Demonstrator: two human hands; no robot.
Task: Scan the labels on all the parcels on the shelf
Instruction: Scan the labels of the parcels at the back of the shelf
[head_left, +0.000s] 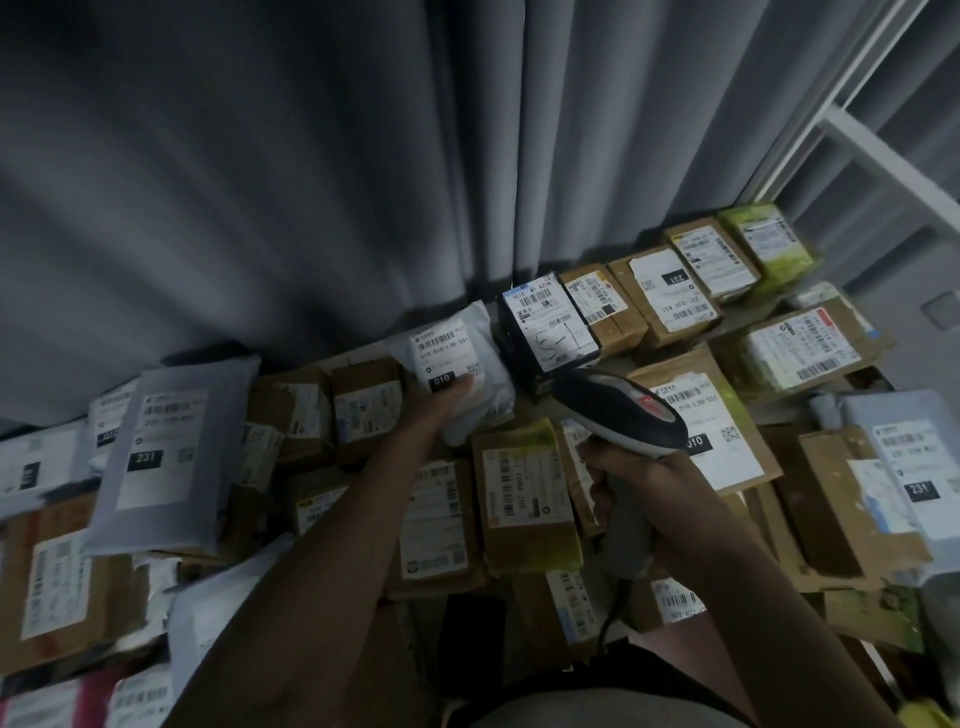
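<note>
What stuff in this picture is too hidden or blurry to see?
- Head view: boxes under the left arm are covered by it.
- The brown box label is partly hidden behind the scanner.
- Small print on the white parcel held by the left hand is too small to read.
- Parcels at the left edge are blurred and cut off.
- The right hand hides the scanner's trigger.

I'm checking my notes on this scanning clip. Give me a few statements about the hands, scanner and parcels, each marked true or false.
1. The right hand grips the barcode scanner by its handle. True.
2. The left hand holds a brown cardboard box. False: it holds a white poly-bag parcel.
3. That parcel's label shows a black tag reading 010. True.
4. The black box beside it has no label. False: it carries a white label with handwriting.
5. A grey curtain hangs behind the parcels. True.
</note>
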